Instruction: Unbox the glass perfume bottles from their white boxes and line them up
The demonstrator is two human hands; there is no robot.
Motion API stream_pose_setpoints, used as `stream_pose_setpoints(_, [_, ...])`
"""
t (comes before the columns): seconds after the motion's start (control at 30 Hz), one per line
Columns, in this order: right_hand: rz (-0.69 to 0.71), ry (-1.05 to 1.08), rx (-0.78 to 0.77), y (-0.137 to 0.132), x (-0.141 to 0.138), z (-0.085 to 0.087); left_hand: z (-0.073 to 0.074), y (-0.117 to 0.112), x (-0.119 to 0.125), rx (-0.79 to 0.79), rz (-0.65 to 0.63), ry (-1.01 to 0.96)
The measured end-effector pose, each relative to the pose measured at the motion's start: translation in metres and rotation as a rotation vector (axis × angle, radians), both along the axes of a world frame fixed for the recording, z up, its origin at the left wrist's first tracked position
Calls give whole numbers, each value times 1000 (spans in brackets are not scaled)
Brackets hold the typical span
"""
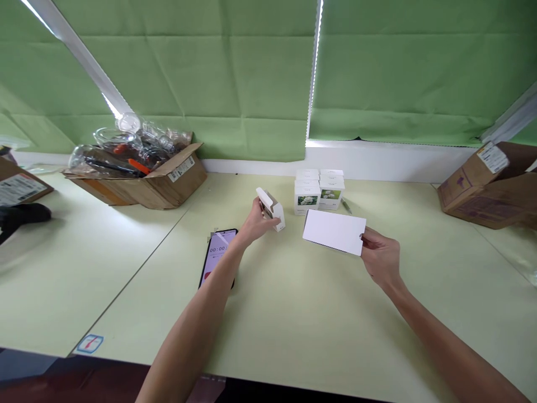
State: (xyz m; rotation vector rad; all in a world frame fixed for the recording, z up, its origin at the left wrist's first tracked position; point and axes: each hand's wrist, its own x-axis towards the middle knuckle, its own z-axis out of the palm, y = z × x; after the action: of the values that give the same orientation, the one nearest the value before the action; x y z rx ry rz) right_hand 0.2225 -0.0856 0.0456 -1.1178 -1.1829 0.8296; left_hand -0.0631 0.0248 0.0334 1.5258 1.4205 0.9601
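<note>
My left hand [254, 224] is closed around a small white carton [277, 215], which is tilted with an end flap standing open. In my right hand [381, 254] is a flat white card [334, 231], pinched at its right edge and held above the table. Behind the card, several small white boxes with flower pictures [307, 201] stand grouped together. A pen [346, 205] lies against the right side of that group. Under my left forearm, partly covered, a phone [218, 252] shows a timer on its screen.
A cardboard box [168, 187] full of plastic-wrapped items stands at the back left. Another open cardboard box [482, 187] is at the far right. At the left edge are a box [20, 187] and a dark object [25, 215]. Green blinds [188, 73] hang behind the table [302, 319].
</note>
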Motion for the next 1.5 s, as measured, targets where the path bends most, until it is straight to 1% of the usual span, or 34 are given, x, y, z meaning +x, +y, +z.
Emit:
stream_pose_setpoints(0.1, [8,-2,-13,0,-2,-2,-1,8,-16,4,39,-35])
stream_pose_setpoints(0.27, [34,-3,-33,0,-6,-4,1,16,-42,22,182,-3])
stream_pose_setpoints(0.37, [41,4,-41,0,-7,-5,2,16,-48,37,194,0])
stream_pose_setpoints(0.4, [42,5,-44,0,-7,-5,4,15,-48,40,198,15])
stream_pose_setpoints(0.47, [38,7,-55,0,-7,-6,12,11,-46,67,248,66])
stream_pose_setpoints(0.53, [31,8,-71,1,-6,-6,25,1,-41,192,339,120])
stream_pose_setpoints(0.57, [29,10,-78,1,-6,-7,32,-6,-37,315,382,139])
stream_pose_setpoints(0.63, [31,17,-92,2,-6,-6,46,-23,-25,649,439,180])
stream_pose_setpoints(0.67, [35,22,-100,2,-6,-6,51,-33,-16,796,420,210])
stream_pose_setpoints(0.7, [40,28,-111,1,-7,-5,55,-43,-6,898,335,250])
stream_pose_setpoints(0.73, [46,33,-124,1,-7,-4,57,-52,5,931,178,308])
stream_pose_setpoints(0.77, [54,36,-140,0,-7,-3,57,-61,16,911,-11,368])
stream_pose_setpoints(0.8, [62,37,-156,0,-7,-2,55,-68,28,822,-205,433])
stream_pose_setpoints(0.83, [70,35,-173,-1,-7,-1,52,-73,38,716,-356,485])
stream_pose_setpoints(0.9, [90,28,-199,-2,-7,-1,43,-77,53,578,-513,507])
stream_pose_setpoints(0.93, [104,23,-211,-3,-7,-1,38,-77,58,519,-553,497])
stream_pose_setpoints(1.0, [129,12,-240,-3,-7,-2,31,-75,62,411,-563,453])
stream_pose_setpoints(1.07, [145,1,-283,-2,-8,-4,28,-72,61,311,-535,407])
stream_pose_setpoints(1.17, [168,3,-365,0,-9,-7,29,-70,58,181,-522,343])
stream_pose_setpoints(1.27, [213,34,-431,2,-9,-7,31,-66,55,43,-535,219])
stream_pose_setpoints(1.4, [290,82,-473,4,-8,-7,31,-59,51,-142,-550,31])
stream_pose_setpoints(1.5, [326,86,-491,6,-5,-9,28,-55,48,-306,-512,-70])
